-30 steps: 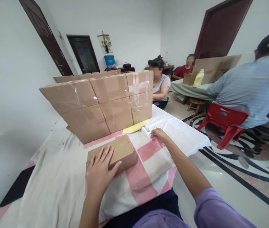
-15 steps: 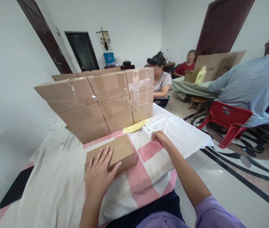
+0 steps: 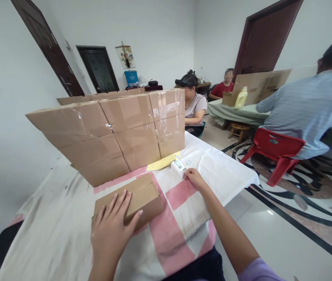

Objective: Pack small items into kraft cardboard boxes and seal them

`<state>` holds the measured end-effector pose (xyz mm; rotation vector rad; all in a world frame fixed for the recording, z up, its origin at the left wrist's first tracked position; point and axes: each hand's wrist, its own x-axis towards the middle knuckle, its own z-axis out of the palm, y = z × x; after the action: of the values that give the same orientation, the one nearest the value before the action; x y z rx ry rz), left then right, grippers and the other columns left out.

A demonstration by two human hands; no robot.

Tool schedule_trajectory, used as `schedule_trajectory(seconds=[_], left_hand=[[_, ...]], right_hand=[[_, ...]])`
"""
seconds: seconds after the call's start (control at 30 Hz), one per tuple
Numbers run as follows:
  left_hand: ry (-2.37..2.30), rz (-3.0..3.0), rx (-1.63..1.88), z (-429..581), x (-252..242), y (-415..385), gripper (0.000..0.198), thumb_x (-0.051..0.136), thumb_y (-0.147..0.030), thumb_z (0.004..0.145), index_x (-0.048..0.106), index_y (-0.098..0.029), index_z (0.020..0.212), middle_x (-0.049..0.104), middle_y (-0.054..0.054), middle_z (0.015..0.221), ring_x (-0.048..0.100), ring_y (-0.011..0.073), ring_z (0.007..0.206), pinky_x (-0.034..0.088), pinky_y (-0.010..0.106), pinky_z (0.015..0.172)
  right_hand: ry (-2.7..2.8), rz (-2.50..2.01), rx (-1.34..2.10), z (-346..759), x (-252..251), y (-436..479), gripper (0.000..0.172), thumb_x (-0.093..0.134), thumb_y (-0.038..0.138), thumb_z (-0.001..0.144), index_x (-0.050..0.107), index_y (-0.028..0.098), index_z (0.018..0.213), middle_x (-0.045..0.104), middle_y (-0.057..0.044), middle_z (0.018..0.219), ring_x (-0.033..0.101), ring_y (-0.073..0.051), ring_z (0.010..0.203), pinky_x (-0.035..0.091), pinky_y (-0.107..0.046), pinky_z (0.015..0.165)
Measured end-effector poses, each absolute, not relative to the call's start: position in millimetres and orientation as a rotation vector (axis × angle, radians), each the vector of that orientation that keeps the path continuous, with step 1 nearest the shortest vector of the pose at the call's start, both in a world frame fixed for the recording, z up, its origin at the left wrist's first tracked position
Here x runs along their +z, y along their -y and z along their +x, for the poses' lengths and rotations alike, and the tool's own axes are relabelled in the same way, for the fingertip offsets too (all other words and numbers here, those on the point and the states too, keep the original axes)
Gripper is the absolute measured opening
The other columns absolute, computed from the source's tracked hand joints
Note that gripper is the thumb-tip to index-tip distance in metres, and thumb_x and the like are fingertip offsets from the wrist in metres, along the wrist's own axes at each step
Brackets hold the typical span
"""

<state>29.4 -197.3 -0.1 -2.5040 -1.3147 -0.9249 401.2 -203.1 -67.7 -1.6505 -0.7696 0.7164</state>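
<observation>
My left hand (image 3: 111,228) lies flat, fingers spread, on top of a small brown cardboard box (image 3: 138,199) near the table's front. My right hand (image 3: 194,178) reaches out to a small white device (image 3: 178,168) on the cloth and rests against its near end, fingers curled; whether they grip it I cannot make out. A yellow strip of paper (image 3: 162,161) lies just behind the device. A tiny white label (image 3: 188,162) sits on the cloth to the right of it.
A stack of taped cardboard boxes (image 3: 116,128) forms a wall across the table's (image 3: 51,226) middle. Behind it a person sits. To the right another person in a striped shirt sits on a red chair (image 3: 271,150) at a green-covered table (image 3: 236,113) holding a yellow bottle (image 3: 240,98).
The view has shifted slightly, moving everything leftward and down in the picture. My right hand has drawn a little closer to the white device. My left hand stays flat on the box.
</observation>
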Motion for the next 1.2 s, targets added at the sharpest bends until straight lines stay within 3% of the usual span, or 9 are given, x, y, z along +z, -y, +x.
schedule_trajectory(seconds=[0.2,0.37,0.5,0.6,0.73,0.87,1.07,1.2], left_hand=[[1.386,-2.531,-0.802,35.0,11.7,203.6,0.061,0.050,-0.057,0.091,0.055,-0.027,0.144,0.053,0.007,0.151,0.048,0.0356,0.141,0.032,0.057,0.117],[1.432,-2.528,-0.631,36.7,21.4,213.0,0.058,0.051,-0.052,0.094,0.054,-0.024,0.145,0.049,0.004,0.154,0.044,0.0327,0.145,0.034,0.057,0.117],[1.436,-2.521,-0.618,37.1,23.9,215.1,0.061,0.052,-0.052,0.094,0.047,-0.027,0.150,0.048,0.004,0.155,0.042,0.0311,0.146,0.034,0.055,0.117],[1.430,-2.512,-0.619,36.8,24.3,213.6,0.064,0.052,-0.053,0.094,0.044,-0.027,0.152,0.049,0.004,0.155,0.043,0.0295,0.146,0.035,0.054,0.117],[1.442,-2.511,-0.627,38.4,22.7,212.5,0.064,0.052,-0.054,0.094,0.044,-0.027,0.152,0.048,0.003,0.155,0.043,0.0283,0.145,0.035,0.052,0.117],[1.498,-2.495,-0.663,44.4,18.7,215.3,0.065,0.051,-0.056,0.094,0.045,-0.026,0.152,0.047,0.005,0.156,0.042,0.0301,0.145,0.033,0.054,0.118],[1.572,-2.486,-0.746,50.5,14.7,219.1,0.065,0.049,-0.055,0.095,0.043,-0.025,0.153,0.047,0.007,0.156,0.040,0.0319,0.147,0.029,0.056,0.120],[1.589,-2.501,-0.783,50.4,13.1,216.8,0.065,0.052,-0.054,0.094,0.044,-0.026,0.152,0.045,0.007,0.157,0.040,0.0312,0.147,0.029,0.056,0.120]], right_hand=[[0.801,-1.686,0.691,395.2,-58.0,219.0,0.025,0.067,0.031,0.095,0.061,0.014,0.078,0.063,0.002,0.077,0.062,-0.012,0.071,0.053,-0.028,0.068],[0.880,-1.544,0.775,369.9,-35.2,246.3,0.031,0.069,0.036,0.084,0.054,0.017,0.065,0.056,0.003,0.060,0.056,-0.012,0.060,0.046,-0.024,0.060],[1.022,-1.348,0.845,322.8,-5.4,255.8,0.032,0.064,0.049,0.078,0.058,0.018,0.071,0.059,0.000,0.064,0.056,-0.012,0.061,0.043,-0.023,0.058],[1.135,-1.254,0.940,286.4,24.1,251.1,0.036,0.060,0.054,0.079,0.058,0.019,0.075,0.051,0.004,0.058,0.047,-0.009,0.052,0.034,-0.022,0.050],[1.272,-1.294,1.109,256.5,63.1,230.6,0.029,0.065,0.043,0.078,0.054,0.018,0.066,0.039,0.008,0.048,0.030,-0.005,0.039,0.019,-0.022,0.041],[1.369,-1.489,1.222,244.5,88.3,203.8,0.031,0.065,0.025,0.078,0.046,0.019,0.055,0.033,0.009,0.040,0.026,-0.004,0.036,0.014,-0.021,0.039],[1.443,-1.913,1.302,232.8,106.6,173.3,0.021,0.063,0.015,0.079,0.055,0.016,0.060,0.040,0.008,0.042,0.025,-0.004,0.033,0.015,-0.021,0.037],[1.523,-2.156,1.181,222.1,112.9,162.3,0.015,0.069,0.016,0.075,0.059,0.015,0.064,0.043,0.007,0.044,0.032,-0.006,0.036,0.022,-0.022,0.039]])
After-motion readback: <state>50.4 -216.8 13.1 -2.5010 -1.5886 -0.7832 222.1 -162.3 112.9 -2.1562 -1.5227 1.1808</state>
